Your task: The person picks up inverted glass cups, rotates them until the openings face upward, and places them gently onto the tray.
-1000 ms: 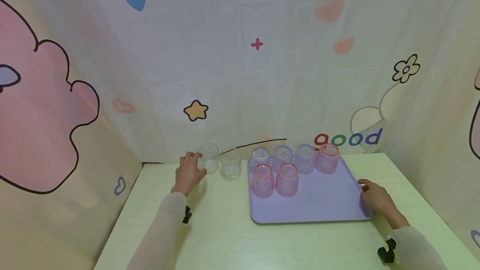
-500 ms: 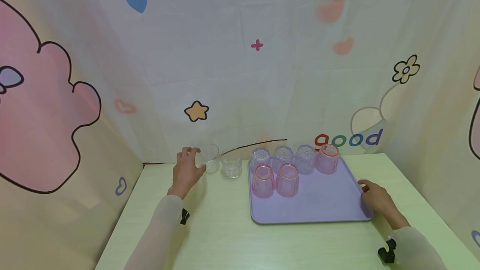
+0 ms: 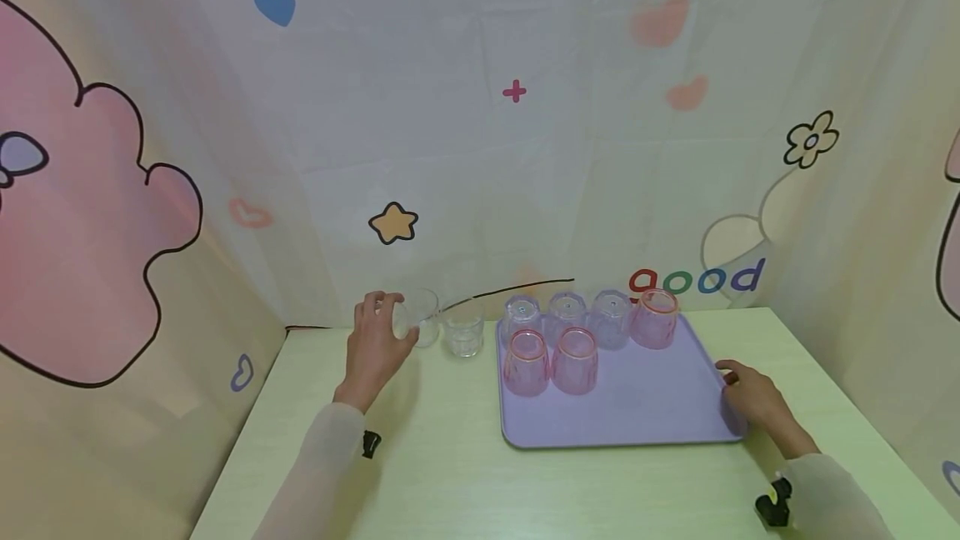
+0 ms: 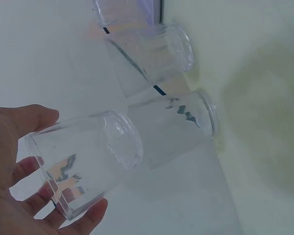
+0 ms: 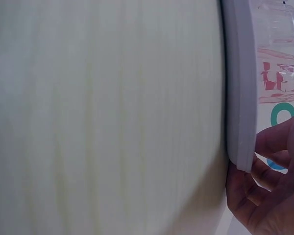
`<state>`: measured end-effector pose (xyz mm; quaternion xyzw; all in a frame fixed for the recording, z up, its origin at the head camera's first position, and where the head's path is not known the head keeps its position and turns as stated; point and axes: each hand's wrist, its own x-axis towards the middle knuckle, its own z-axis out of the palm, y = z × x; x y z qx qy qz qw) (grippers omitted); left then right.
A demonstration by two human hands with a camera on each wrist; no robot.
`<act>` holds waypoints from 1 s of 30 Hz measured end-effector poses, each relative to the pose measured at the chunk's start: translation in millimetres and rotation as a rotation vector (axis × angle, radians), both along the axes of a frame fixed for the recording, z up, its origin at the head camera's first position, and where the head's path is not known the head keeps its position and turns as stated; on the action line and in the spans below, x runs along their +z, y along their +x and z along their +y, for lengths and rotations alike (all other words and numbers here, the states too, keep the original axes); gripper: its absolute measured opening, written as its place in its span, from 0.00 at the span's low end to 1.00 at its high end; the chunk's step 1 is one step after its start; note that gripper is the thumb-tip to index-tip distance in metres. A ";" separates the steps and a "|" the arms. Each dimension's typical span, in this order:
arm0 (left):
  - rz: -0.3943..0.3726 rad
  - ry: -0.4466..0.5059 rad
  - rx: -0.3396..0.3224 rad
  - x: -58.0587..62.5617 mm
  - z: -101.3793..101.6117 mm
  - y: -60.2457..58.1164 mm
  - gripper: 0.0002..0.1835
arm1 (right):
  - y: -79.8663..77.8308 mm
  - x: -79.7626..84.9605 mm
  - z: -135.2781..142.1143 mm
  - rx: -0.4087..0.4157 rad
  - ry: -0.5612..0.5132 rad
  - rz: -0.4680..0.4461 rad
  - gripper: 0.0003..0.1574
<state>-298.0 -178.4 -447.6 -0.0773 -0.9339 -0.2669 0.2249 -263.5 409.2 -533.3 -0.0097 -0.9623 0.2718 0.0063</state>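
Patterned cloth backs a pale counter, twelve o'clock being farthest from the person. Left hand, at ten o'clock: grip curled round a clear tumbler, with two similar glasses near its three o'clock. Right hand: grip pinching the lilac tray at its three o'clock edge; three pink glasses and three pale glasses stand on it.
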 end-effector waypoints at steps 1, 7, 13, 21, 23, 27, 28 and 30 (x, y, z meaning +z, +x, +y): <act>0.008 0.003 -0.002 0.5 1.3 1.6 0.27 | 0.0 -0.3 0.1 0.001 0.001 0.000 0.31; 0.070 0.044 -0.025 2.0 11.3 11.2 0.27 | 0.4 -0.2 -0.4 -0.006 0.002 -0.013 0.30; 0.135 0.067 -0.040 0.9 22.8 17.1 0.27 | 2.3 2.6 -2.1 -0.013 0.000 -0.005 0.31; 0.141 0.183 -0.093 -0.7 36.3 24.6 0.27 | 5.1 3.0 -1.7 -0.007 0.013 0.043 0.27; 0.127 0.213 -0.105 -0.8 39.2 26.1 0.27 | 5.2 2.8 -1.1 -0.010 0.015 0.045 0.26; 0.105 0.260 -0.123 0.8 46.3 31.2 0.28 | 6.0 2.4 -0.5 -0.015 0.026 0.047 0.26; 0.101 0.269 -0.126 1.3 48.1 32.6 0.28 | 6.5 2.1 -0.6 -0.014 0.035 0.054 0.26; 0.106 0.292 -0.139 2.1 51.1 35.5 0.28 | 8.1 2.3 -1.6 -0.012 0.052 0.074 0.26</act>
